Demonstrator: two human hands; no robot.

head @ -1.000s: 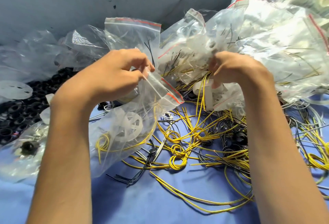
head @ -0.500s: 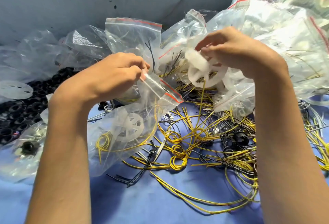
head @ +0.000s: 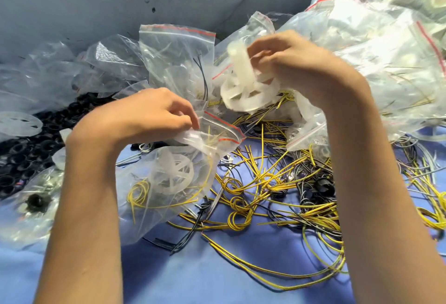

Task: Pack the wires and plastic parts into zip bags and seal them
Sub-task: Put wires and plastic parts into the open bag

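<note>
Left hand (head: 144, 115) pinches zip bag (head: 169, 183); right hand (head: 296, 67) holds plastic wheels (head: 243, 86).

Clear zip bag (head: 154, 216), mouth open, contains white wheel (head: 173, 174), yellow wire (head: 138, 191); second wheel (head: 241, 91) aloft beside; loose wires (head: 277, 190) tangled below.

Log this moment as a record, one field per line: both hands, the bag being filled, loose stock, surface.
left hand: pinches the mouth of the clear red-striped zip bag
bag contents: white spoked plastic wheel, coiled yellow wire
bag seal: not closed
right hand: grips translucent white plastic wheels, above and right of the bag mouth
loose stock: tangled yellow and black wires; black plastic rings
surface: blue cloth
</note>
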